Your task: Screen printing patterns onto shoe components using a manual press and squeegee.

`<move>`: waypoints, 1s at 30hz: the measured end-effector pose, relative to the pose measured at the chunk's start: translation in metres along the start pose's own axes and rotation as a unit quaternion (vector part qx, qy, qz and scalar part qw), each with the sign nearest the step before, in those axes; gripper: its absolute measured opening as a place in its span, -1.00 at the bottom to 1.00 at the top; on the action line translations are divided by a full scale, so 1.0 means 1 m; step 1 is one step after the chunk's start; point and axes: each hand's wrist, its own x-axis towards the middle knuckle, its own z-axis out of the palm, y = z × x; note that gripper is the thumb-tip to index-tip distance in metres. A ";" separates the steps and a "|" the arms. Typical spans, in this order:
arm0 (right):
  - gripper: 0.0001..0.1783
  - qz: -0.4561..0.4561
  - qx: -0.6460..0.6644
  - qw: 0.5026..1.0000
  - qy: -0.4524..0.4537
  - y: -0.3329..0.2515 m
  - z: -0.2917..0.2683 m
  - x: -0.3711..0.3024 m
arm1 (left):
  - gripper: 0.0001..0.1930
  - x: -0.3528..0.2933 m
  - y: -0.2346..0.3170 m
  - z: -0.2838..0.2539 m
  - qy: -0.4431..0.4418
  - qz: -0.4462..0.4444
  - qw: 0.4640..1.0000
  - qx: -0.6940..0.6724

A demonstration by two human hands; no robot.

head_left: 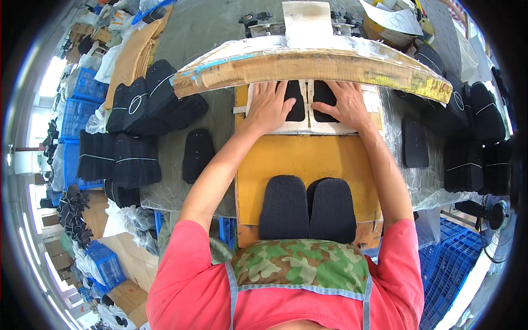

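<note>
- My left hand (268,107) lies flat, palm down, fingers spread narrow, on the left white template (258,118); fingertips touch the left black piece (295,102) set in it. Nothing gripped.
- My right hand (345,104) does the same on the right white template (352,127), fingers slightly fanned, pressing beside the right black piece (322,99).
- Both templates sit side by side at the far end of the yellow board (308,157), just under the raised press plate (308,63) with its worn cardboard edge.
- Near me on the board: two black mesh pieces (307,209), touching each other, close to my camouflage apron (300,264).
- Left of the board: a single black piece (197,155) on the grey table (214,27), with stacks of black pieces (137,126) further left.
- Right: another black piece (415,143), more stacks (476,137) beyond.
- Blue crates (451,258) near right, below table level.
</note>
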 end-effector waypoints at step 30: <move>-0.56 0.017 -0.003 0.995 0.097 0.008 -0.030 -0.040 | -0.48 -0.025 -0.015 -0.044 0.152 -0.123 0.959 -0.204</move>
